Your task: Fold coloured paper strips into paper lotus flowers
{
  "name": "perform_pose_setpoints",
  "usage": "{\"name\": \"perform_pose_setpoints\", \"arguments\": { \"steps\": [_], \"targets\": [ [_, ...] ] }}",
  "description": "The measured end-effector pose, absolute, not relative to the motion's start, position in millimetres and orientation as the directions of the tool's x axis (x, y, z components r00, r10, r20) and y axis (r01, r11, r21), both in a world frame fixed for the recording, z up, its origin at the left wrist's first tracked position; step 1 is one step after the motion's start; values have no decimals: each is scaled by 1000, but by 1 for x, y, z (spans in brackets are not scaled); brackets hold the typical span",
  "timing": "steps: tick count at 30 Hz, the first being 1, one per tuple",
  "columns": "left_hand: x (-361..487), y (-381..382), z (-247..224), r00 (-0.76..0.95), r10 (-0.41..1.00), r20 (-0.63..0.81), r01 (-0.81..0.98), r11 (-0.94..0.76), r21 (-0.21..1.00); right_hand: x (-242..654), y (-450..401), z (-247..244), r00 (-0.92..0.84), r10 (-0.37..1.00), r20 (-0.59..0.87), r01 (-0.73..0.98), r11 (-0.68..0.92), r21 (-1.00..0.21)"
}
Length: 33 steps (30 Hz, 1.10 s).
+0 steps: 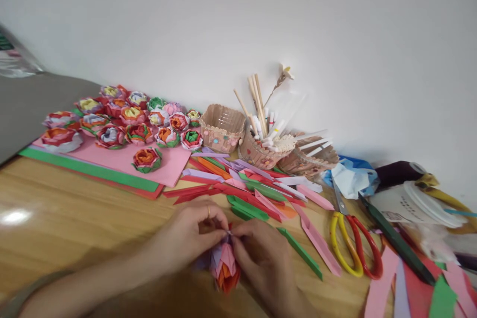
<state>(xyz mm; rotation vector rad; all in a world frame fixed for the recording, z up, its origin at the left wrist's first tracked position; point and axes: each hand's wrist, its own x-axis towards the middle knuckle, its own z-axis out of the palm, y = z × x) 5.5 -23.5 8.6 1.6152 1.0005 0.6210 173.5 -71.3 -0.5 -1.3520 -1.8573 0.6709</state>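
Between my two hands hangs a folded paper flower [225, 266] with purple, pink and orange-red petals, its orange-red part pointing down. My left hand [196, 228], with a ring on one finger, pinches the flower's top end between thumb and fingers. From the right, my right hand [261, 253] pinches the same end, the fingertips of both hands almost touching. What lies right between the fingertips is small and slightly blurred. Folded paper strips [248, 206] in red, green, pink and purple lie on the wooden table [74, 223] just beyond my hands.
Many finished paper flowers [147, 159] sit on stacked coloured sheets [173, 161] at the left. Decorated baskets [222, 134] stand along the wall, one holding sticks and pens. Scissors [354, 248], a dark green pen-like tool [398, 241], a white tub [410, 203] and more paper lie right.
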Motion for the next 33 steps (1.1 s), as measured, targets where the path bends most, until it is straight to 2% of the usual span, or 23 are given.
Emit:
{"name": "perform_pose_setpoints", "arguments": {
  "steps": [2,3,4,8,10,14,15,17,19,22,24,25,27,29,31,33],
  "targets": [
    [3,-25,8,543,827,147,291,-350,891,176,-73,-1,-242,888,391,613,452,-648],
    [2,-25,8,552,806,212,277,-418,865,177,-74,0,-255,869,425,617,484,-620],
    [1,-24,7,547,808,220,271,-419,867,178,-74,0,-252,861,441,615,494,-614],
    [1,-20,7,516,856,-44,334,-154,930,177,-72,1,-192,888,418,578,447,-683],
    [3,-19,8,527,843,-108,351,-100,931,175,-70,1,-135,936,326,547,345,-763],
    [5,-20,10,497,862,-102,355,-94,930,172,-66,-1,-58,998,-36,420,-8,-908],
    [5,-20,10,490,864,-114,365,-85,927,172,-65,-2,-71,993,-95,390,-60,-919],
    [6,-22,8,485,861,-152,388,-56,920,173,-66,-3,-101,987,-125,382,-77,-921],
    [6,-25,6,479,862,-164,405,-52,913,174,-67,-2,-115,992,-47,443,9,-896],
    [6,-27,4,486,873,-42,399,-179,899,175,-69,0,-174,968,180,550,247,-798],
    [5,-26,4,493,870,16,320,-198,927,177,-70,2,-232,922,309,582,387,-715],
    [4,-26,5,496,868,-3,258,-144,955,178,-70,2,-250,902,351,590,430,-684],
    [2,-23,6,512,852,-108,128,48,991,180,-71,2,-249,880,405,601,468,-647],
    [2,-21,7,549,810,-205,74,197,978,182,-71,1,-227,867,444,611,482,-628],
    [3,-20,8,585,778,-230,81,226,971,182,-71,2,-201,851,485,619,495,-611],
    [3,-19,9,566,810,-156,81,133,988,182,-71,4,-147,845,513,636,479,-606]
  ]
}}
